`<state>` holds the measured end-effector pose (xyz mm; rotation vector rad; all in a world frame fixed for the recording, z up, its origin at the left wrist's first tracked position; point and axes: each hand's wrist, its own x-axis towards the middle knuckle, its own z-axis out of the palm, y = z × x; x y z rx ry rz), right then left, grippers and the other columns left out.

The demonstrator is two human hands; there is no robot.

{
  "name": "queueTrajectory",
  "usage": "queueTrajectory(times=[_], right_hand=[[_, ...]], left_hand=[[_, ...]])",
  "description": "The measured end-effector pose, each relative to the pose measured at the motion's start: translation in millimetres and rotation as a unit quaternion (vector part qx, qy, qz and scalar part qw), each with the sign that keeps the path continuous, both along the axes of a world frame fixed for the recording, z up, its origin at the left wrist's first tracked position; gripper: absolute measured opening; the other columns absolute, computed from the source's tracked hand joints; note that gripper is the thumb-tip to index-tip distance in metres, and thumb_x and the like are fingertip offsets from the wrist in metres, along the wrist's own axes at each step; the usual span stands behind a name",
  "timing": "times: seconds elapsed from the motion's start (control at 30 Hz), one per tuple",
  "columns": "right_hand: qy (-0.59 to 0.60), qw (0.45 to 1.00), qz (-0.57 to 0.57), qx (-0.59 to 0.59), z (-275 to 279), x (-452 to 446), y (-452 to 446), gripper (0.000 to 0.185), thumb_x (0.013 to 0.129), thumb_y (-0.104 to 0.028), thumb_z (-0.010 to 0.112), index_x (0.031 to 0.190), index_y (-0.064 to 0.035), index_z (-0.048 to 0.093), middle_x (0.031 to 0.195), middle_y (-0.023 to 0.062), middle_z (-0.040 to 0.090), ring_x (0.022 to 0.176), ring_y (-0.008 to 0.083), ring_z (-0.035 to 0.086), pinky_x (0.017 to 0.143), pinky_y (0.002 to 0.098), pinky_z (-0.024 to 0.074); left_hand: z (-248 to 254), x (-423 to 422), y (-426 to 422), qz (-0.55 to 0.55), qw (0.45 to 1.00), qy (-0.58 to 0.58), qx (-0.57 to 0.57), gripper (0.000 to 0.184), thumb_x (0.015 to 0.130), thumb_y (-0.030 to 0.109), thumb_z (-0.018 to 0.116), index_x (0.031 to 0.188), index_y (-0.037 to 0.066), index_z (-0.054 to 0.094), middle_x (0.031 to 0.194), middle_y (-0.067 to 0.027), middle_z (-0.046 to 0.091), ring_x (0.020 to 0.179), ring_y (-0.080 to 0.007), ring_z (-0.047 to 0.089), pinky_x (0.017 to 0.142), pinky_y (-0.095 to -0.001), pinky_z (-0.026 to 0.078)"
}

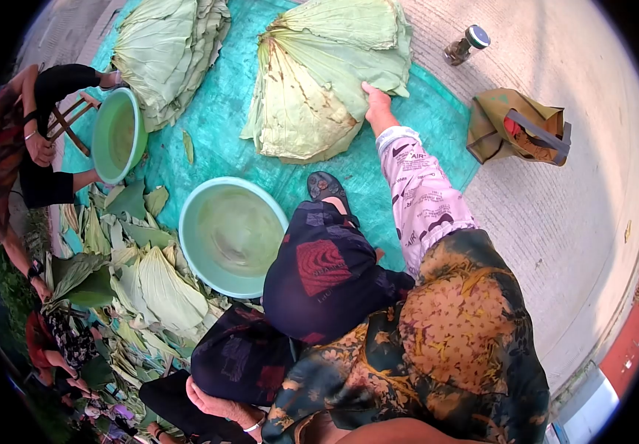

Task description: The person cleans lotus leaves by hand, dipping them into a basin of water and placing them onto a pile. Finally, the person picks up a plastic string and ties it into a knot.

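My right hand [380, 105], at the end of a pink printed sleeve, touches the right edge of a stack of large pale green leaves [312, 81] on the teal sheet. Its thumb shows on top of the leaf; the other fingers are mostly hidden. Down at the lower left, my left hand [216, 403] rests against my dark patterned trouser leg, with a bracelet at the wrist. A pale green basin [232, 237] holding a little cloudy water stands left of my knee.
Another leaf stack [164, 55] lies at the upper left, near a second basin [118, 136]. Loose leaves [167, 288] cover the left ground. Co-workers sit along the left. A jar [466, 46] and an open bag [515, 127] stand on the right.
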<state>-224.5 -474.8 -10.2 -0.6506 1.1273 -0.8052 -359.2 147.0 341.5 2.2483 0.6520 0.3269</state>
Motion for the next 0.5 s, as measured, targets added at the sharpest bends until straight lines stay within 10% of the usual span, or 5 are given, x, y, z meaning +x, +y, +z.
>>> queueTrajectory(times=[0.5], right_hand=[[-0.123, 0.972, 0.126, 0.158, 11.4, -3.7, -7.1, 0.038, 0.076, -0.017, 0.066, 0.11, -0.004, 0.054, 0.109, 0.0136, 0.058, 0.1, 0.0297, 0.055, 0.09, 0.0443, 0.0433]], left_hand=[[-1.3, 0.7, 3.3, -0.101, 0.975, 0.015, 0.199, 0.025, 0.087, 0.014, 0.043, 0.098, -0.003, 0.057, 0.1, -0.008, 0.054, 0.085, -0.0197, 0.054, 0.076, -0.0287, 0.044]])
